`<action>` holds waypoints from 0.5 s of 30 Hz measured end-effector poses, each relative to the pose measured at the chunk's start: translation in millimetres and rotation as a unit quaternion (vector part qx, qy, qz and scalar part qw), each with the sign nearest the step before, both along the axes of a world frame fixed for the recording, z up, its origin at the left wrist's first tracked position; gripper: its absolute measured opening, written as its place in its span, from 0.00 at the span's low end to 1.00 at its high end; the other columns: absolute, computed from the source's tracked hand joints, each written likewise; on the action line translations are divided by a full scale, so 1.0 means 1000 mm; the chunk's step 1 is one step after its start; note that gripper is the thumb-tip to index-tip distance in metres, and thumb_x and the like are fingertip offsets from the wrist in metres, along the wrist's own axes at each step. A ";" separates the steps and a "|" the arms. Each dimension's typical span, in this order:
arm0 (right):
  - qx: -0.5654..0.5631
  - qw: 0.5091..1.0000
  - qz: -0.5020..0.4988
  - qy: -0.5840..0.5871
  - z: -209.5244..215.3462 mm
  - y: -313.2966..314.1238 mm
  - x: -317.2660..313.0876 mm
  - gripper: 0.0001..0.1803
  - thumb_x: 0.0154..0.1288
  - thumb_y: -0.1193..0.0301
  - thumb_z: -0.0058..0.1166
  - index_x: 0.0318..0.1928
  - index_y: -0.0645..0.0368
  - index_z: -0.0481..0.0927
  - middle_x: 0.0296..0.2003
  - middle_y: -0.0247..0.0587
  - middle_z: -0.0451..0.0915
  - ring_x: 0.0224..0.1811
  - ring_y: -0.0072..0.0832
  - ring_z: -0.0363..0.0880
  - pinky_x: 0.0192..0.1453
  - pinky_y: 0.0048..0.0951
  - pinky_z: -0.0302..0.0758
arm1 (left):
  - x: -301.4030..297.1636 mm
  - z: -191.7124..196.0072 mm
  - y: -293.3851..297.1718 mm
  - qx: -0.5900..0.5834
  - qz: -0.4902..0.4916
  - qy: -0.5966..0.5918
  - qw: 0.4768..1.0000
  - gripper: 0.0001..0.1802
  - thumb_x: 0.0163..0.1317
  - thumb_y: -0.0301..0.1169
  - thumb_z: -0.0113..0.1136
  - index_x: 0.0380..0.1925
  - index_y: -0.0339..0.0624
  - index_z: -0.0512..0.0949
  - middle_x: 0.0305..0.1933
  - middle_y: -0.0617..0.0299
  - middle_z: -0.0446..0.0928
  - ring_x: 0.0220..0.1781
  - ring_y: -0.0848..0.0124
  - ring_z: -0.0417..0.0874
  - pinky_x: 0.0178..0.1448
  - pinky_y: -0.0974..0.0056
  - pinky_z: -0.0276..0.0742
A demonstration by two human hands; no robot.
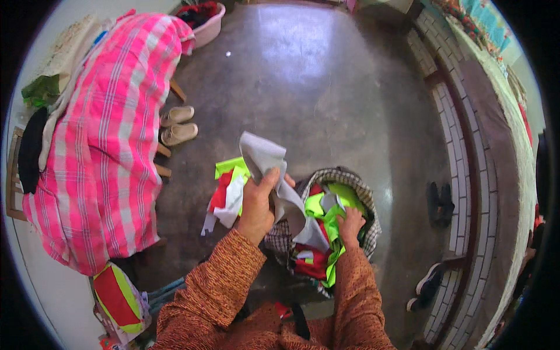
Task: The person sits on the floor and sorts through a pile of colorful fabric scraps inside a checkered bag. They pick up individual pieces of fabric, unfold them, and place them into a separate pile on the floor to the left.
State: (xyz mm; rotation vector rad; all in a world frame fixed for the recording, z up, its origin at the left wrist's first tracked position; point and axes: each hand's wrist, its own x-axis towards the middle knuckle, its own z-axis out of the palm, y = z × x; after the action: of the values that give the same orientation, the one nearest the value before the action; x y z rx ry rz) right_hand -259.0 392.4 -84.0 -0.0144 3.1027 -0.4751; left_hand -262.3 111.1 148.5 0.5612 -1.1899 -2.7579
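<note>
My left hand (258, 205) is closed around a pale grey strip of cloth (261, 150), which stands up above the fist and trails down to the right toward a checked cloth bag (368, 201). Inside the open bag lie neon green, red and grey cloth pieces (315, 204). My right hand (350, 224) reaches into the bag, its fingers bent against the green cloth; the fingertips are partly hidden among the pieces. Left of my left hand, a small pile of neon green, red and white cloth scraps (233, 189) lies on the floor.
A pink checked cloth (111, 128) drapes over furniture at left, with beige shoes (179, 134) beside its wooden legs. A pink basin (211, 26) stands at the far left. Dark shoes (429, 286) lie near the white-brick base (466, 210) at right.
</note>
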 end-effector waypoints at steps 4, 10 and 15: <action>-0.050 0.999 0.016 0.011 0.014 -0.001 -0.009 0.16 0.50 0.59 0.63 0.35 0.55 0.78 0.33 0.44 0.77 0.40 0.44 0.73 0.42 0.45 0.66 | 0.005 0.007 0.002 0.019 -0.016 0.009 1.000 0.14 0.60 0.36 0.59 0.39 0.37 0.74 0.31 0.58 0.78 0.31 0.71 0.79 0.37 0.66 0.76; -0.020 0.996 0.028 0.083 0.089 0.016 0.004 0.15 0.58 0.56 0.56 0.30 0.56 0.77 0.28 0.41 0.75 0.36 0.41 0.74 0.40 0.44 0.66 | 0.004 0.016 0.013 0.021 -0.069 0.028 0.997 0.14 0.61 0.36 0.57 0.41 0.38 0.73 0.32 0.56 0.78 0.34 0.67 0.78 0.39 0.62 0.75; -0.253 0.953 0.012 0.169 0.184 0.016 0.052 0.10 0.61 0.71 0.56 0.43 0.57 0.79 0.38 0.39 0.81 0.41 0.35 0.77 0.47 0.36 0.71 | 0.011 0.015 0.017 0.057 -0.114 0.021 0.992 0.16 0.60 0.37 0.58 0.41 0.36 0.73 0.37 0.53 0.78 0.39 0.64 0.80 0.46 0.58 0.78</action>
State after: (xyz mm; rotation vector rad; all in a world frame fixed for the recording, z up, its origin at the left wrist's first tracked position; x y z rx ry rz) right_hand -207.4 408.6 99.8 -0.1502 3.1826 -1.3845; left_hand -251.7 127.8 163.2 0.3968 -1.1591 -3.0278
